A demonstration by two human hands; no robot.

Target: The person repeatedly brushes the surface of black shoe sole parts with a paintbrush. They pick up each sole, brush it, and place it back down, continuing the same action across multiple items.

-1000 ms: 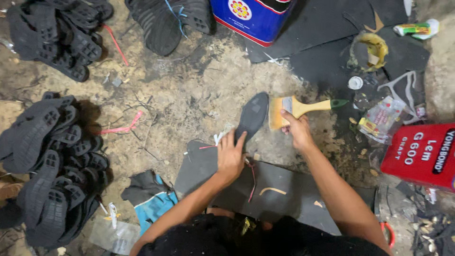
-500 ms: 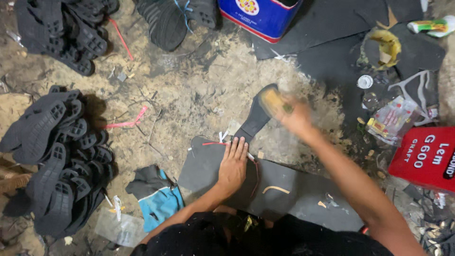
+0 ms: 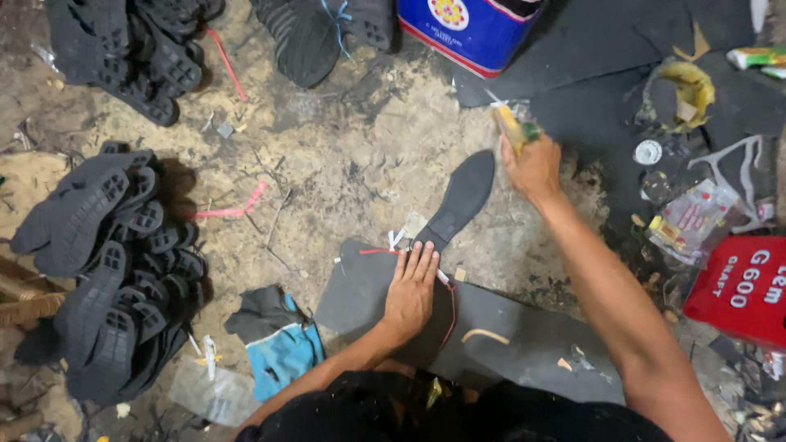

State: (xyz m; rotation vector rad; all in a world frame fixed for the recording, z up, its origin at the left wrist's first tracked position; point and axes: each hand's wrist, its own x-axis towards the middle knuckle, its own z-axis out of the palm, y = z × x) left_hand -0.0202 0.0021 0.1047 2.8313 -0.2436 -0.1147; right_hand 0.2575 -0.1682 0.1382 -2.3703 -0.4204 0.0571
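Head view: left hand (image 3: 411, 288) flat, fingers spread, pressing heel end of black shoe sole (image 3: 460, 200) on dark rubber sheet (image 3: 508, 336), floor level. Right hand (image 3: 532, 164) closed around blurred yellow-handled brush (image 3: 512, 127) beyond sole's toe. Stacked soles (image 3: 106, 270) far left.

We see even, fairly bright light from above, with soft dark shadows pooling just right of the stacked black soles (image 3: 106, 270). Our right hand (image 3: 532, 168) and the brush (image 3: 512, 127) above its fingers smear with motion blur, the bristles barely readable. Our left hand (image 3: 412, 290) stays sharp, as does the shoe sole (image 3: 458, 200) beyond its fingertips. Black rubber swallows detail. Corners stretch and soften slightly; no strong glare shows.
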